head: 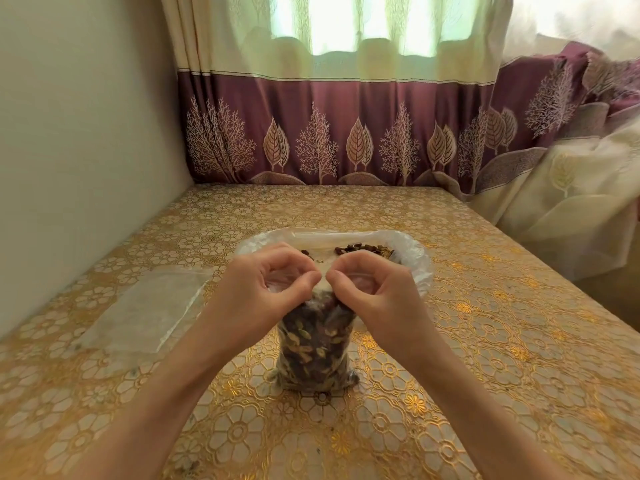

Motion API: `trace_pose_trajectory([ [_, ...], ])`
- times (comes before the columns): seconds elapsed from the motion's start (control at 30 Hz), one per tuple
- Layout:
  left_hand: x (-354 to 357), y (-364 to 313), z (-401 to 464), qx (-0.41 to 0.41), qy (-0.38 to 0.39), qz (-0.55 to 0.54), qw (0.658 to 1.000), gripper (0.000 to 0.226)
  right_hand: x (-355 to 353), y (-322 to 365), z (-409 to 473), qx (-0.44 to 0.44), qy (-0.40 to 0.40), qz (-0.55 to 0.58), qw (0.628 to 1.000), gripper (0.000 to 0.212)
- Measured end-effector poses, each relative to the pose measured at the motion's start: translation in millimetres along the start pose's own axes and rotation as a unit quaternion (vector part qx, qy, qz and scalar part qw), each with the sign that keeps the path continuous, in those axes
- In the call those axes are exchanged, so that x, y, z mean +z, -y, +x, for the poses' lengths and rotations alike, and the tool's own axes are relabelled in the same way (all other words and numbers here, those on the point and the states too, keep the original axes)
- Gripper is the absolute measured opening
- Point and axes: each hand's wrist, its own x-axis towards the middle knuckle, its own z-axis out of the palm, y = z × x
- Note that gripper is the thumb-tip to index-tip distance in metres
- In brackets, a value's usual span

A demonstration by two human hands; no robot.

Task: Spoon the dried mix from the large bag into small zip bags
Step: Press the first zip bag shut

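A small clear zip bag [317, 351] stands upright on the table, packed with dark red and green dried mix. My left hand [266, 289] and my right hand [372, 289] both pinch its top edge, thumbs and forefingers meeting at the middle. Right behind it sits the large clear bag [410, 258], its mouth rolled open, with dried mix [363, 250] showing inside. No spoon is visible.
Empty clear zip bags [145, 306] lie flat on the table to the left. The table carries a gold floral cover [485, 341]. A wall stands on the left, curtains [329, 133] hang behind, and bunched fabric [571, 202] lies at the right.
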Motion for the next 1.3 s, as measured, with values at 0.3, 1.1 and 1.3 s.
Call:
trace_pose_trajectory([
  [0.3,4,-2,0,0.029,-0.021,0.040,0.999,0.005,1,-1,1,-0.016,-0.017,-0.016,1.000,0.018],
  [1.1,-37,13,6,-0.052,0.003,0.011,0.999,0.026,-25,-4,-1,0.037,-0.014,0.077,0.996,0.006],
  [1.3,-29,24,5,-0.065,-0.040,-0.043,0.996,0.043,-23,-7,-3,0.067,-0.042,0.091,0.993,0.017],
])
